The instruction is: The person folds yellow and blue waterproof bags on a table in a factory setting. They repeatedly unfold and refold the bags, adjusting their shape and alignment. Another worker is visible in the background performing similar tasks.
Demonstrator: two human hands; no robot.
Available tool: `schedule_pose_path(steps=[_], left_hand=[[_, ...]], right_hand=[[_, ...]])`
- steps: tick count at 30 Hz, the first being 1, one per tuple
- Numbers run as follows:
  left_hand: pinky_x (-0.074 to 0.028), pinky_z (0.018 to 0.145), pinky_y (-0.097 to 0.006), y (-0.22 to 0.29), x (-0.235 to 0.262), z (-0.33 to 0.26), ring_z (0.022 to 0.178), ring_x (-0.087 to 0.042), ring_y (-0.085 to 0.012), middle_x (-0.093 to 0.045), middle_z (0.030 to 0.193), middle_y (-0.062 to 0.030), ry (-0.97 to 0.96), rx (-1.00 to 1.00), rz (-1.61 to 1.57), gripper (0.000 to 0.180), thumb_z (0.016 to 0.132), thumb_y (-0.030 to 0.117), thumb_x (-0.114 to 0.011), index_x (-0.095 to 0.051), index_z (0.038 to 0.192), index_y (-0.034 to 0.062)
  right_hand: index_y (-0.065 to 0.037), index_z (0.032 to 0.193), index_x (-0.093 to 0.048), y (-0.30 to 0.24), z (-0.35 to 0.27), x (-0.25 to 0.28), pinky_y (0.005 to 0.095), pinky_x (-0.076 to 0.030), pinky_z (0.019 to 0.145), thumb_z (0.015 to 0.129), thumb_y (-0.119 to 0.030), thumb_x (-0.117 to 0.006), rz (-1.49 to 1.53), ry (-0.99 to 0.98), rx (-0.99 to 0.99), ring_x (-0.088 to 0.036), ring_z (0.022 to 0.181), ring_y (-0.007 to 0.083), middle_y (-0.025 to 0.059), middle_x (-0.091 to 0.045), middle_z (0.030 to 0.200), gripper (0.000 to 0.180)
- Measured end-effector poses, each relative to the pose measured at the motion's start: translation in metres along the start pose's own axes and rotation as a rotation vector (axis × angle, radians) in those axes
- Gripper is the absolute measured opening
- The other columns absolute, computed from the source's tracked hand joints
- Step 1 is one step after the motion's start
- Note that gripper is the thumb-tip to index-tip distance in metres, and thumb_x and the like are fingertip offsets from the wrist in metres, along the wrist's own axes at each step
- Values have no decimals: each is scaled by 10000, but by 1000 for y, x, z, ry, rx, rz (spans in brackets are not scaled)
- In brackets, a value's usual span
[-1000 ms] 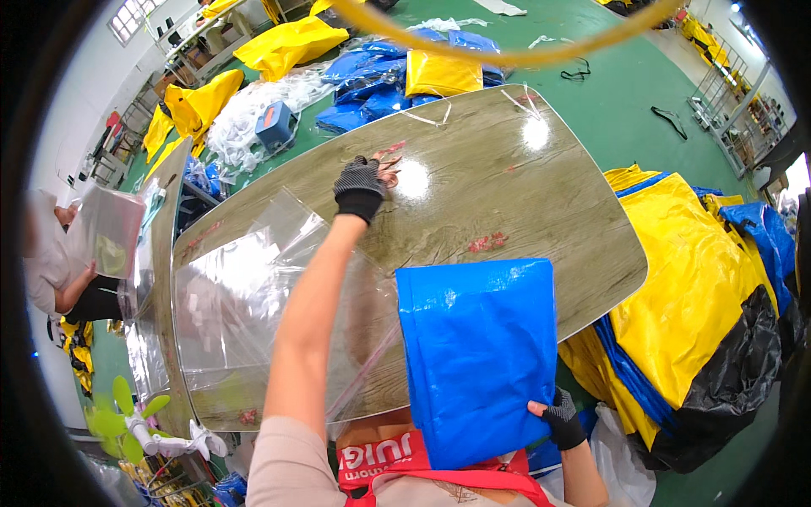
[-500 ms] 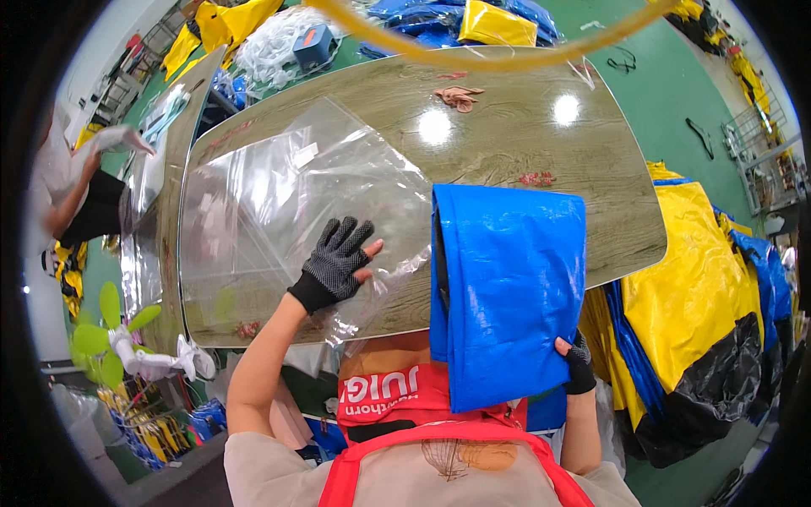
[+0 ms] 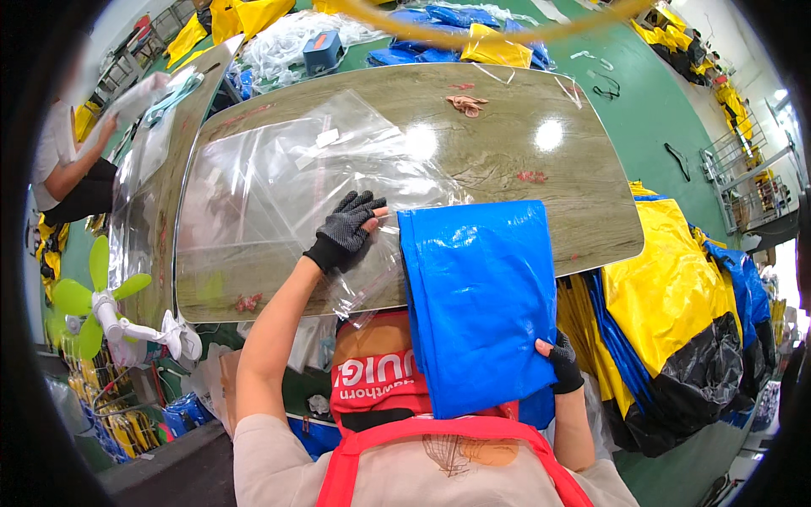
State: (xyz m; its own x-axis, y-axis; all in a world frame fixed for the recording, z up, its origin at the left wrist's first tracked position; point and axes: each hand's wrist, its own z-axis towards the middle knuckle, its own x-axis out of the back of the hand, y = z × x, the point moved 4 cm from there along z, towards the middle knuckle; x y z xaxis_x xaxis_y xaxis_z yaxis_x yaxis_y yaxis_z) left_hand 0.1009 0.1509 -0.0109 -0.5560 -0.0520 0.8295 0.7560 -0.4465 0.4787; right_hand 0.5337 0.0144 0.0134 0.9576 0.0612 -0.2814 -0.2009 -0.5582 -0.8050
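Folded blue tarp (image 3: 477, 304) hangs half off the near edge of the table (image 3: 541, 169). Right hand (image 3: 562, 362) grips its lower right corner, prob. to keep it from sliding off. Left hand (image 3: 345, 230), gloved, lies open w/ fingers spread on the clear plastic bags (image 3: 279, 177) just left of the tarp, pinning the slippery stack flat.

We see a garment packing workshop, green factory floor (image 3: 650, 110), long wood-grain worktable (image 3: 507, 160), heaps of yellow and blue rainwear (image 3: 676, 287) lower right and top, clear plastic bags (image 3: 262, 186), metal racks (image 3: 752, 177) right edge.
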Motion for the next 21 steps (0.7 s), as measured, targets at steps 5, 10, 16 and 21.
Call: schedule_pose_path(steps=[5,10,16,21], left_hand=[[-350,1042,-377,-22,5,-6,1218,-503,-285,-605,1220,-123,78,191,-368,380,993,337,-420,-628,1156,64],[-422,956,-336,24,40,6,1119,-569,-277,-628,1167,-138,-28,207,-488,332,979,287,-459,-631,1167,74],[-325,1064,-421,74,87,-30,1232,-467,-336,-533,1305,-155,-247,-23,-98,525,864,418,-608,-559,1255,71],[-248,1111,-457,85,80,-39,1272,-440,-306,-532,1309,-143,-194,-58,32,482,886,385,-582,-547,1261,84]], right_hand=[[22,1259,-517,1,2,-4,352,-498,863,726,-168,-732,12,-50,0,-607,993,226,139,-613,1146,605],[25,1219,-541,12,5,-58,346,-516,824,742,-176,-751,4,-108,-109,-625,931,211,129,-631,1091,558],[-46,1282,-520,-8,19,-114,336,-440,942,807,-304,-719,-639,-698,4,-556,1092,194,117,-604,1199,576],[-14,887,-645,-105,153,-126,367,-493,721,853,-500,-592,-977,-101,638,-644,820,296,160,-664,808,490]])
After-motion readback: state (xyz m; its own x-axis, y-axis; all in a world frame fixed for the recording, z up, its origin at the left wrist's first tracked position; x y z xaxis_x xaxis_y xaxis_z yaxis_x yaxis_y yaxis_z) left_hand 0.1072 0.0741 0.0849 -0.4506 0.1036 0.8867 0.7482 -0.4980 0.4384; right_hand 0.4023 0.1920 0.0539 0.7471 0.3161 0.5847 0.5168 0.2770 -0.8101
